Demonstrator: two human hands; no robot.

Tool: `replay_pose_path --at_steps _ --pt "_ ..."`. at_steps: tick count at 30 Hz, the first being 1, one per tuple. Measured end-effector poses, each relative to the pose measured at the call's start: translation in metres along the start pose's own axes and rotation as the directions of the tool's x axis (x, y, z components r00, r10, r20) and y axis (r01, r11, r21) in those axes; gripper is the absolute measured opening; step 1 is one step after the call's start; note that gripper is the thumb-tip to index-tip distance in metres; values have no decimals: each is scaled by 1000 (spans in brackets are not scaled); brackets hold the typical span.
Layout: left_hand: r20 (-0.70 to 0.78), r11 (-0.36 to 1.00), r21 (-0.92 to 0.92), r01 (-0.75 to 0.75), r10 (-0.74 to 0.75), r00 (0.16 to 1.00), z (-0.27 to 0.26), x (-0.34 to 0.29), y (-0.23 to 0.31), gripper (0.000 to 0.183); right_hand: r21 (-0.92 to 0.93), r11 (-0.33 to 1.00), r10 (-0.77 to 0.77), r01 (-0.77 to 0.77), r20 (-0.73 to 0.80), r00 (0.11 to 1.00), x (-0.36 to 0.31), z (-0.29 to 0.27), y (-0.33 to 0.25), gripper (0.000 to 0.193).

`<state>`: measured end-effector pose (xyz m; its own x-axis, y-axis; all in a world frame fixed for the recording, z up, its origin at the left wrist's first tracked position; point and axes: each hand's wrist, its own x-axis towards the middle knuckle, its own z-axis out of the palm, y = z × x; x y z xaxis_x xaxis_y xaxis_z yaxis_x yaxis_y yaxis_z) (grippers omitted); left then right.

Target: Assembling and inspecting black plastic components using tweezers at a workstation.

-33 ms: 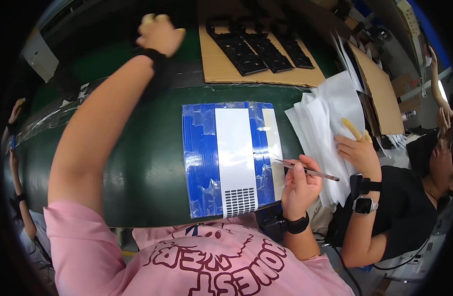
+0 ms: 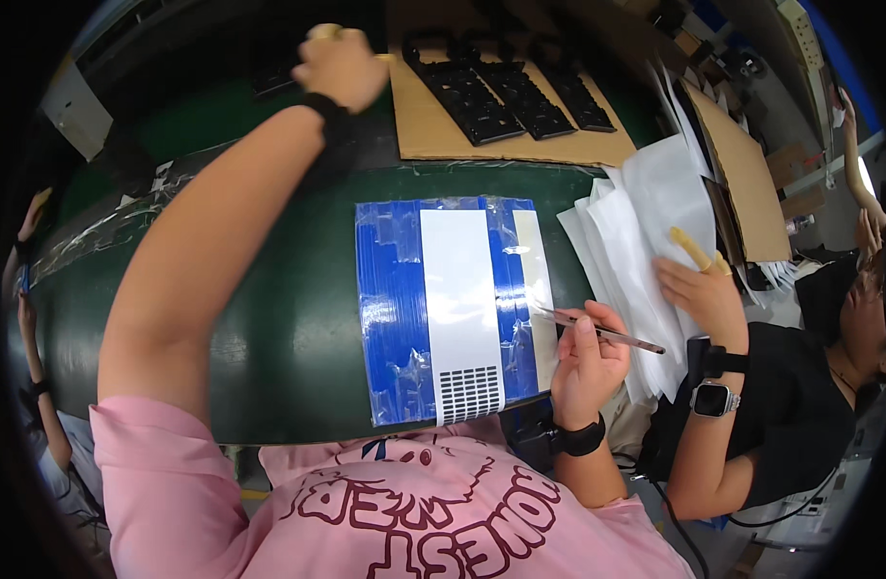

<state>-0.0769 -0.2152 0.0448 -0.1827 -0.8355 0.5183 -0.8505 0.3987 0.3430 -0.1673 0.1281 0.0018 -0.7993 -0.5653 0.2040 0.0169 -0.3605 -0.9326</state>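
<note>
Tweezers (image 2: 602,330), thin and metallic, sat pinched in the closed fingers of the right hand (image 2: 586,365), tips at the right edge of a blue-taped white panel (image 2: 459,307) lying on the green conveyor belt (image 2: 269,338), near centre. Left hand (image 2: 342,66) reached far up-left, curled around a pale object, too little of it showing to identify. Risk, judged: the sharp tips could scratch the panel or tear its glossy film if pressed at an angle; the one-handed hold left the panel free to slide. Far, black slotted parts (image 2: 511,96) lay on cardboard (image 2: 433,130). Right, a stack of white sheets (image 2: 636,232) lay under a co-worker's hand (image 2: 699,289) wearing yellow finger cots. Exactly what the tips touched was hard to make out amid glare; the left hand's grip was partly cut off by the rim.
</note>
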Motion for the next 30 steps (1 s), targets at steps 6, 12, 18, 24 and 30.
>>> replay_pose_path --at_steps 6,12,18,24,30 --pt "502 999 -22 39 -23 865 16 -17 68 41 -226 968 -107 109 23 994 -2 5 1 19" --pt "86 930 -344 -129 168 982 15 15 4 31 -220 973 -31 70 174 984 -9 16 -20 19" --pt "558 57 -826 560 213 802 -86 -35 -32 22 -106 963 268 -249 239 933 -22 13 -32 11" --pt "784 -272 -513 814 238 573 -150 -123 -12 32 -61 960 281 -274 159 947 -17 1 -19 14" --pt "800 -310 -557 771 48 598 -166 -172 -13 43 -111 954 295 -279 180 938 -18 5 -25 15"
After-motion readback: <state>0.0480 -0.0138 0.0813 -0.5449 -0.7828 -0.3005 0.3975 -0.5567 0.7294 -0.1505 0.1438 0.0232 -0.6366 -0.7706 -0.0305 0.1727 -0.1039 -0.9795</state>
